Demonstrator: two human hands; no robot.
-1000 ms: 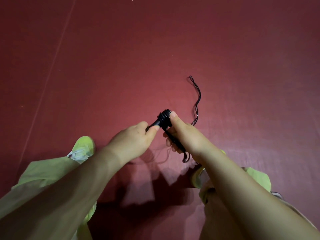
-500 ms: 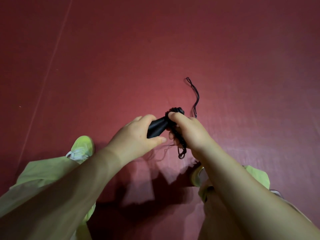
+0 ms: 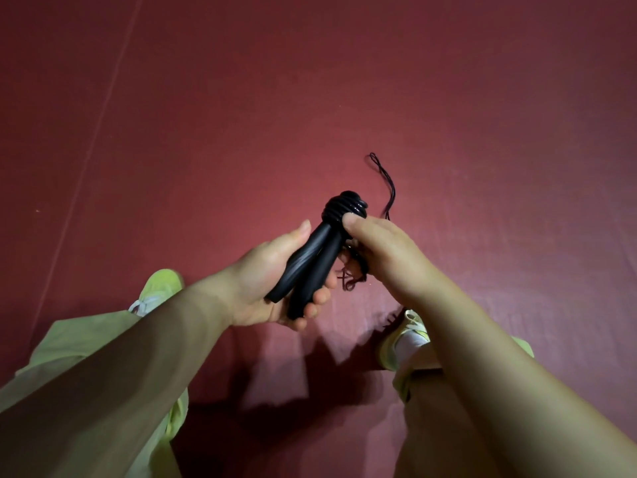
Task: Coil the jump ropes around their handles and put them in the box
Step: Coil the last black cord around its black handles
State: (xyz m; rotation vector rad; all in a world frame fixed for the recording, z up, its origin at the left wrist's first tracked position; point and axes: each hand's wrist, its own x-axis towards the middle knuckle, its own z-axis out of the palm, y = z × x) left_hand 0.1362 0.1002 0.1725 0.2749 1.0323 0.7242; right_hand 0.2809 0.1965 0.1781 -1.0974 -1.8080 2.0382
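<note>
Two black jump rope handles [image 3: 310, 267] lie side by side in my left hand [image 3: 272, 281], palm up, fingers curled under them. Black rope coils [image 3: 344, 208] wrap the handles' upper ends. My right hand [image 3: 382, 253] presses its thumb on the coils and holds the rope below them. A thin loose rope end [image 3: 389, 188] trails from behind my right hand onto the red floor. No box is in view.
Dark red mat floor [image 3: 344, 81] all around, with a faint seam line [image 3: 96, 139] at the left. My legs in light green trousers and yellow-green shoes [image 3: 162, 288] stand at the bottom left and right.
My left hand has turned palm up, so both handles now show in full. The coiled end has lifted. The loose rope tail on the floor is shorter.
</note>
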